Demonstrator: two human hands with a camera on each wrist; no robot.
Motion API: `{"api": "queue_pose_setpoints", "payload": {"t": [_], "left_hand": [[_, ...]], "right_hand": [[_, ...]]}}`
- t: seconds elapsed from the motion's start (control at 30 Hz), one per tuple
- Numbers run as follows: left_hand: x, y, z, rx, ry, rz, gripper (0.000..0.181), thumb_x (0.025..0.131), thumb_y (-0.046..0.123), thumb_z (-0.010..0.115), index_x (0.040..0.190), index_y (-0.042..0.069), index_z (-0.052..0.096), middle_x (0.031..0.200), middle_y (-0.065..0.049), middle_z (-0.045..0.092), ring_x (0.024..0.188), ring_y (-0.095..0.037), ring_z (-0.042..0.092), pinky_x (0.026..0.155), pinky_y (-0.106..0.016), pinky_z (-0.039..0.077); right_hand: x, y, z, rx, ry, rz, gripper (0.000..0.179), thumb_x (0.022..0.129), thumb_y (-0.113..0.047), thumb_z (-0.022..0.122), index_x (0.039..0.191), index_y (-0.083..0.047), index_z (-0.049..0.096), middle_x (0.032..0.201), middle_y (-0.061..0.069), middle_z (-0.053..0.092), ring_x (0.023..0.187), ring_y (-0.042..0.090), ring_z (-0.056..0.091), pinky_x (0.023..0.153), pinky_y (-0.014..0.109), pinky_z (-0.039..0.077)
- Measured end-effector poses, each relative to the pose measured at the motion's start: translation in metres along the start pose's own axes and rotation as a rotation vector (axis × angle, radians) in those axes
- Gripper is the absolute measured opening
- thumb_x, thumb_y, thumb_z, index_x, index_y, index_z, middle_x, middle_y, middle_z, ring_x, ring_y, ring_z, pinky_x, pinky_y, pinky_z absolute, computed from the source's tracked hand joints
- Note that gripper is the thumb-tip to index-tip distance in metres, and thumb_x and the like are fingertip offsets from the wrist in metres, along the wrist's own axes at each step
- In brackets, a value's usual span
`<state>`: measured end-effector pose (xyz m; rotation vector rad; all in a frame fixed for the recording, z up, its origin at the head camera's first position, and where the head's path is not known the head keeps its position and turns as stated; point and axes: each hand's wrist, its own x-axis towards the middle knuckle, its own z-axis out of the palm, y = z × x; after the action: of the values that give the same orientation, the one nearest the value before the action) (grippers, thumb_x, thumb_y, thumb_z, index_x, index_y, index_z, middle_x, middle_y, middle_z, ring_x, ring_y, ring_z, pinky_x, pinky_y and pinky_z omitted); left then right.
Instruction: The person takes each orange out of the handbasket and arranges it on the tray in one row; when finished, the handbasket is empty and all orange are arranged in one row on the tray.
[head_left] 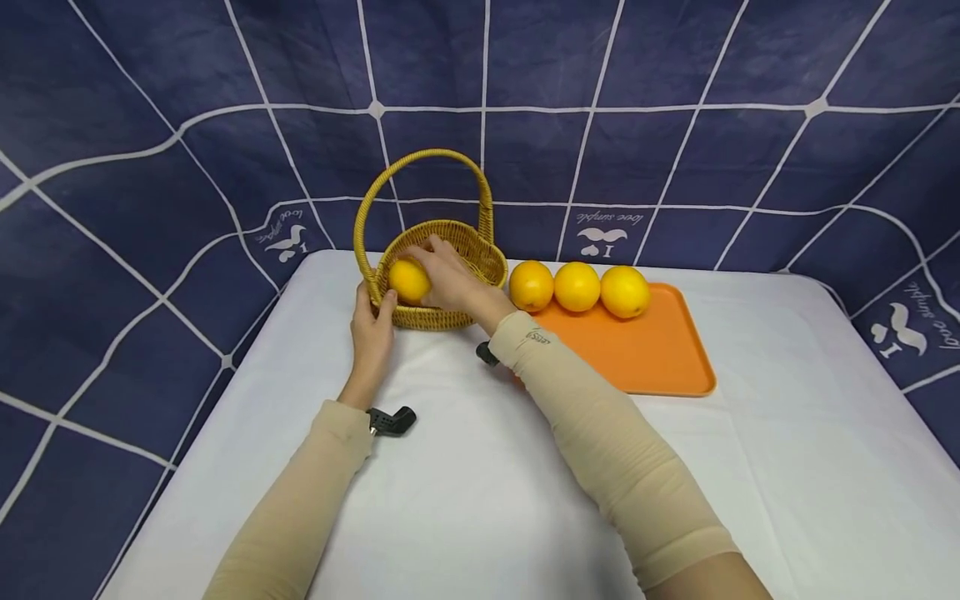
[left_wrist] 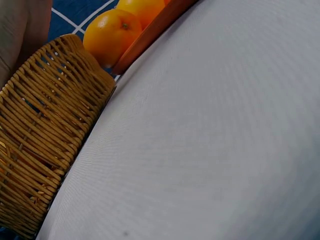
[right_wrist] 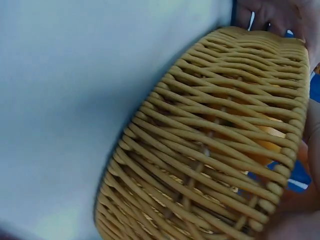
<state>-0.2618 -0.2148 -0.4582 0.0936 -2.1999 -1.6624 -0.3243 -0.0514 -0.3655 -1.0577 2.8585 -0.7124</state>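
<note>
A woven wicker basket (head_left: 442, 319) with a tall arched handle stands on the table, left of the tray. My left hand (head_left: 372, 337) grips its left side at the rim, thumb in front. Over the basket, my right hand (head_left: 448, 279) holds an orange (head_left: 408, 281) inside the left part of the rim; some of its fingers are hidden. Orange colour shows through the weave (right_wrist: 220, 115) in the right wrist view. Three more oranges (head_left: 577, 287) sit in a row along the back of an orange tray (head_left: 637, 358).
A white cloth (head_left: 450, 500) covers the table. Behind and to the sides hangs a dark blue curtain (head_left: 660, 150) with white lines. The tray's left edge lies close to the basket, partly under my right forearm (head_left: 600, 442).
</note>
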Motion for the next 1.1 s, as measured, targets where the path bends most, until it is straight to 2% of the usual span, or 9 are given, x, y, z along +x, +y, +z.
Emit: {"api": "queue_pose_setpoints", "payload": {"t": [0.13, 0.23, 0.4, 0.63, 0.97, 1.1], "left_hand": [[-0.001, 0.0, 0.001, -0.008, 0.001, 0.003, 0.057, 0.11, 0.041, 0.052, 0.16, 0.017, 0.04, 0.154, -0.009, 0.054, 0.133, -0.018, 0.052, 0.113, -0.042, 0.041], [-0.002, -0.001, 0.001, -0.007, -0.004, 0.0, 0.057, 0.11, 0.041, 0.052, 0.16, 0.016, 0.04, 0.154, -0.008, 0.055, 0.133, -0.018, 0.052, 0.114, -0.041, 0.041], [-0.002, -0.002, 0.002, -0.002, -0.006, 0.011, 0.056, 0.111, 0.042, 0.051, 0.159, 0.017, 0.04, 0.153, -0.009, 0.056, 0.134, -0.019, 0.052, 0.115, -0.042, 0.04], [-0.001, 0.001, 0.0, 0.01, 0.008, 0.015, 0.055, 0.11, 0.042, 0.052, 0.158, 0.017, 0.042, 0.152, -0.01, 0.056, 0.136, -0.019, 0.051, 0.118, -0.044, 0.037], [-0.001, 0.001, -0.001, -0.001, 0.013, 0.025, 0.056, 0.11, 0.042, 0.052, 0.16, 0.021, 0.041, 0.157, -0.007, 0.053, 0.143, -0.018, 0.047, 0.12, -0.042, 0.035], [-0.002, -0.001, -0.001, 0.0, 0.009, 0.02, 0.057, 0.11, 0.043, 0.052, 0.162, 0.021, 0.04, 0.159, -0.007, 0.051, 0.146, -0.018, 0.045, 0.122, -0.042, 0.034]], "right_hand": [[-0.003, 0.003, 0.001, 0.056, 0.008, 0.008, 0.076, 0.087, -0.007, 0.086, 0.15, -0.015, 0.045, 0.15, 0.011, 0.053, 0.139, 0.031, 0.051, 0.12, 0.046, 0.04], [-0.006, 0.007, 0.002, 0.08, 0.03, 0.034, 0.081, 0.086, -0.01, 0.087, 0.154, -0.015, 0.043, 0.149, 0.01, 0.054, 0.136, 0.03, 0.052, 0.119, 0.046, 0.041], [-0.016, 0.013, -0.004, 0.125, 0.126, 0.109, 0.083, 0.082, -0.021, 0.092, 0.154, -0.021, 0.049, 0.138, 0.013, 0.049, 0.125, 0.029, 0.053, 0.111, 0.046, 0.048], [-0.03, 0.019, -0.026, 0.143, 0.232, 0.116, 0.084, 0.077, -0.029, 0.094, 0.149, -0.023, 0.051, 0.134, 0.013, 0.048, 0.12, 0.028, 0.054, 0.101, 0.045, 0.053], [-0.075, 0.034, -0.069, 0.191, 0.326, 0.106, 0.083, 0.075, -0.04, 0.089, 0.149, -0.024, 0.056, 0.126, 0.01, 0.048, 0.112, 0.026, 0.053, 0.096, 0.046, 0.052], [-0.099, 0.047, -0.085, 0.165, 0.343, 0.136, 0.084, 0.076, -0.043, 0.088, 0.151, -0.024, 0.055, 0.125, 0.01, 0.049, 0.111, 0.027, 0.052, 0.096, 0.048, 0.051]]}}
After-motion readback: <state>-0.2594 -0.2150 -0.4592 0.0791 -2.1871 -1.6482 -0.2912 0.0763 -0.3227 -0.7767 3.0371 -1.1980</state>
